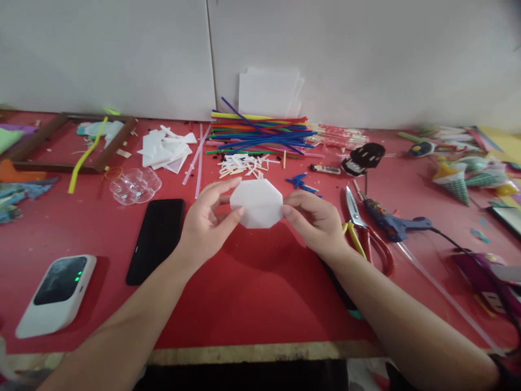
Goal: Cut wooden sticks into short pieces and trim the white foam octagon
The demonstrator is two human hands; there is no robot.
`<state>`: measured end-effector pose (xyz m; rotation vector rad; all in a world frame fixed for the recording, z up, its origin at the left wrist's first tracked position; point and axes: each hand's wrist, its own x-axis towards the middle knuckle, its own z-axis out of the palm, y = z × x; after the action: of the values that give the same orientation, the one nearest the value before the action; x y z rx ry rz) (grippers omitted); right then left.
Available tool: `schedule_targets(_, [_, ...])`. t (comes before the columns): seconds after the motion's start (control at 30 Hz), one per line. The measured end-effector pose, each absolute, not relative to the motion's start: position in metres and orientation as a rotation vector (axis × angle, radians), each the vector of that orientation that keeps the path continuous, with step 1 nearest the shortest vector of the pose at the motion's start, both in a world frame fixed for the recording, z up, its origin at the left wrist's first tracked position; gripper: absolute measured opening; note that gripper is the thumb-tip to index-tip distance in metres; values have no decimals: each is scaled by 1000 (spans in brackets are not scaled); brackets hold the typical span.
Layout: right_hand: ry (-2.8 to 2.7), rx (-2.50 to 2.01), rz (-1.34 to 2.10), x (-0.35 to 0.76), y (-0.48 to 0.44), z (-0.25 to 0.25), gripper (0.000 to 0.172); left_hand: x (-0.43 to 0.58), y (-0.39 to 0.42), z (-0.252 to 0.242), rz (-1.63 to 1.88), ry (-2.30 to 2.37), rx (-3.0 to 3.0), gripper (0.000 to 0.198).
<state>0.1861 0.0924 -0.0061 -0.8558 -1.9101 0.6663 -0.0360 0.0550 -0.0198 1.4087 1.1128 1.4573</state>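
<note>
A white paper octagon [257, 203] is held up above the red table, between my two hands. My left hand [211, 214] pinches its left edge, thumb in front and fingers behind. On the opposite edge, the thumb and fingertips of my right hand [315, 220] close on the paper. Just beyond it lie a heap of small white paper strips [244, 164] and some short blue pieces [302, 183]. A black phone [157, 239] rests by my left wrist. Red-and-yellow-handled scissors [362, 228] lie beside my right hand.
Colourful pipe cleaners [260, 133] are stacked at the back before white sheets [268, 93]. Paper scraps [166, 149] and a clear flower-shaped tray [135, 186] lie left. A glue gun [393, 220] with its cord is right. A white device [57, 293] sits front left.
</note>
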Motion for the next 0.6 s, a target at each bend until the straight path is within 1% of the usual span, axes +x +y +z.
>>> schedule_targets(0.2, [-1898, -852, 658, 186, 93, -9, 10, -39, 57, -21, 1490, 1185, 1402, 37])
schedule_targets(0.27, [-1859, -876, 707, 187, 93, -11, 8, -39, 56, -20, 1484, 1206, 1400, 38])
schedule_targets(0.37, [-1818, -911, 791, 188, 93, -15, 11, -38, 56, -17, 1463, 1217, 1384, 43])
schedule_targets(0.47, [-1800, -938, 811, 189, 92, -18, 13, -36, 55, -15, 1444, 1208, 1376, 43])
schedule_targets(0.6, [-1747, -983, 806, 188, 93, -18, 15, -35, 53, -12, 1445, 1162, 1331, 30])
